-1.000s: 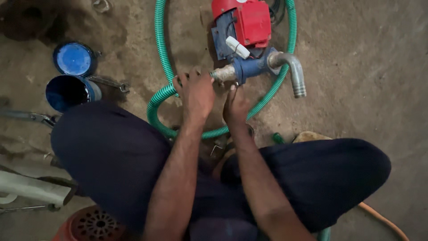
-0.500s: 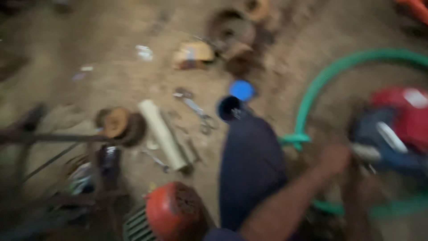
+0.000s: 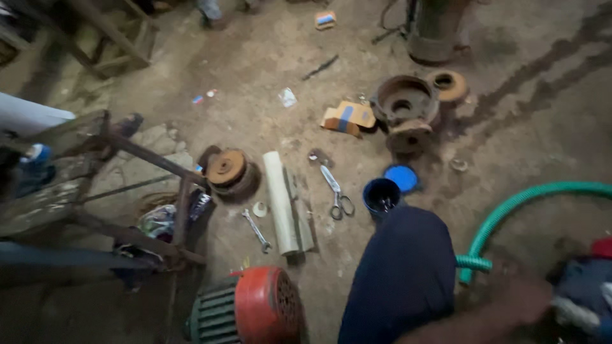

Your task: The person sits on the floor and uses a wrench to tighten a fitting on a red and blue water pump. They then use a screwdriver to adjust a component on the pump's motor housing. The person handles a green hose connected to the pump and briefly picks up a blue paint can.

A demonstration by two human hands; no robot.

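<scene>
1. Green ribbed hose (image 3: 510, 207) curves in from the right, and its near end lies just beside my left hand (image 3: 519, 296) at the lower right edge.
2. My left hand is blurred on the pump (image 3: 586, 286); I cannot tell how my fingers are set. My right hand is out of frame.
3. Beyond my knee (image 3: 398, 274) stand a blue can (image 3: 381, 196), scissors (image 3: 336, 191) and a spanner (image 3: 257, 230).
</scene>
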